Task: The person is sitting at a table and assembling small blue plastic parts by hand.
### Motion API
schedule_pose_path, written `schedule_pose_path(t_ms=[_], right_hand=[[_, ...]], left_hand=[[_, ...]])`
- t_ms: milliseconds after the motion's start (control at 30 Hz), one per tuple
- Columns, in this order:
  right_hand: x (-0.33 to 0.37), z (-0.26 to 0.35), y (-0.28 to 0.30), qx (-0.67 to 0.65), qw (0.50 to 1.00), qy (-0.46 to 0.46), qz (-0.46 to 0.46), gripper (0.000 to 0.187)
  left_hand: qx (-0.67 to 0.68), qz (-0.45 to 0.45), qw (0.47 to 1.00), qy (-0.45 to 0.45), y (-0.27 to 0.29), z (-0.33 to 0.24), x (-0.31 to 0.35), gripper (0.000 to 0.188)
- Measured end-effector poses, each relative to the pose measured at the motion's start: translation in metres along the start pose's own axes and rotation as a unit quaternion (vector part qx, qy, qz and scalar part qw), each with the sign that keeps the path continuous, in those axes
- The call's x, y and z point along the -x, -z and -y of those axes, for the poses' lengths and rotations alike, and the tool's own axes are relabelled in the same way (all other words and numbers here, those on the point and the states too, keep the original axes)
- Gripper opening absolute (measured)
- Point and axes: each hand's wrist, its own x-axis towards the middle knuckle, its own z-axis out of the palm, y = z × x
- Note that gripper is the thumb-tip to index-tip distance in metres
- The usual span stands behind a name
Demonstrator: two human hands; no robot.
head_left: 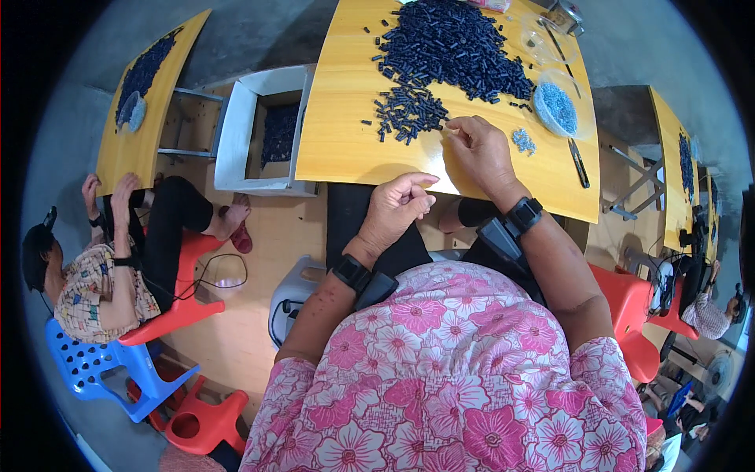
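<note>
My right hand (481, 153) is over the yellow table, its thumb and forefinger pinched together at the edge of a small heap of short, dark, tube-like plastic pieces (409, 112). What sits in that pinch is too small to make out. At the table's near edge, my left hand (393, 206) has its forefinger stretched out and its other fingers loosely curled, with no object visible in it. A far larger heap of the same dark pieces (452, 47) lies beyond. Right of my right hand is a little cluster of pale blue bits (524, 141).
A clear bowl of blue bits (557, 106) stands at the table's right, with a black pen-like tool (579, 163) beside it. Left of the table is a white box (228, 149) with dark pieces inside. Another person (94, 291) sits at a table further left.
</note>
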Motion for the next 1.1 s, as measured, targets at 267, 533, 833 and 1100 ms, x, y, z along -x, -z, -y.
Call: schedule_pose_path(t_ms=[267,533,833,1100], right_hand=[[-0.017,0.002,-0.016,0.039,0.996,-0.081,0.014,0.016],[-0.016,0.005,-0.011,0.049,0.994,-0.084,0.052,0.017],[0.008,0.007,-0.001,0.050,0.989,-0.090,0.102,0.013],[0.027,-0.002,-0.003,-0.002,0.997,-0.040,0.061,0.010]], left_hand=[[-0.010,-0.003,1.000,0.010,0.001,-0.001,-0.001,0.029],[-0.013,0.003,1.000,-0.006,0.000,0.002,-0.003,0.029],[0.014,-0.014,1.000,-0.018,-0.002,-0.001,-0.003,0.034],[-0.003,-0.072,0.997,-0.008,-0.013,-0.004,-0.005,0.046]])
